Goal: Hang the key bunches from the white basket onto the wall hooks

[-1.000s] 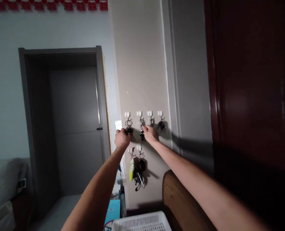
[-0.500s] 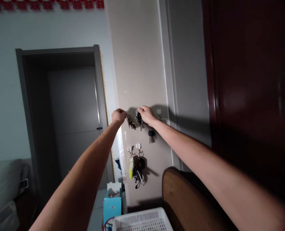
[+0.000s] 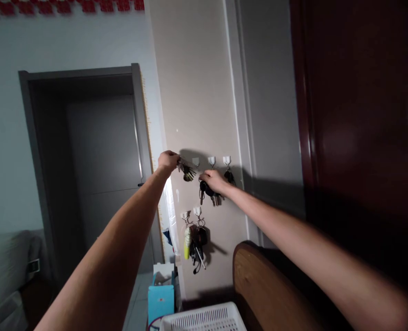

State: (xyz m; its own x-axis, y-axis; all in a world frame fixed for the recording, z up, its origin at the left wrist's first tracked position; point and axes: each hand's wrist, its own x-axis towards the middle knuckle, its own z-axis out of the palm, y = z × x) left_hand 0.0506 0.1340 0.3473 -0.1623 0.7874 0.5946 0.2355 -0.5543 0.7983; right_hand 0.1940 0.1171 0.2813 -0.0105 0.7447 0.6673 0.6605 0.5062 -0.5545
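Note:
My left hand is closed on a bunch of keys that dangles to the right of its fingertips, in front of the beige wall. Lower and to the right, my right hand pinches a second key bunch with a black fob. Behind that hand, more keys hang, partly covered by it. White hooks run in a row just above; the rightmost holds a dark key set. Two lower hooks carry key bunches, one with a yellow and white corn-like charm.
Below stands a white plastic basket beside a blue box. A brown wooden board rises at the lower right. A grey door is at the left, a dark red door at the right.
My right hand has moved down from the upper hooks with its key bunch, uncovering hooks above. My left hand stays near the same spot, its keys swung slightly.

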